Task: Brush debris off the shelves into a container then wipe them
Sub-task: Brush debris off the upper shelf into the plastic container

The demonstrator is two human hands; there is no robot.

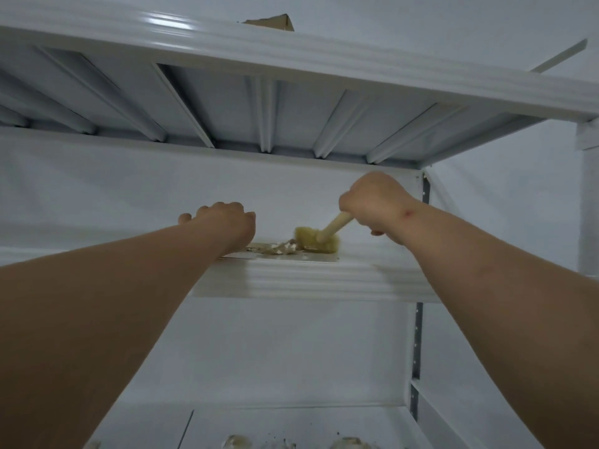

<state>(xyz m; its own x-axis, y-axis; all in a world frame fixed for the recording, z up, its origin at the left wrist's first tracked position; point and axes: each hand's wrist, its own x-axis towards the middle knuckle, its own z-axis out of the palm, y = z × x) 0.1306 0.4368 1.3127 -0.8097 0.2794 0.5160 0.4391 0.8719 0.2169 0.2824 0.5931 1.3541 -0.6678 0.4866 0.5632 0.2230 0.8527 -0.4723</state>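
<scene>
On the middle white shelf [311, 280], at eye height, lies a thin flat tray [291, 259] with a small heap of pale debris [278, 248] on it. My right hand [372, 202] grips the wooden handle of a brush [319, 241]. Its yellowish bristles press down at the right side of the heap. My left hand [223, 222] sits at the tray's left end. Its knuckles are bent, and the fingers curl down out of sight behind the hand, holding the tray.
The ribbed underside of the top shelf [259, 115] hangs close above both hands, and a cardboard corner [272, 22] pokes over it. The lower shelf [291, 422] carries more scattered debris [236, 442]. A perforated upright [418, 335] stands at the right, with a white wall behind.
</scene>
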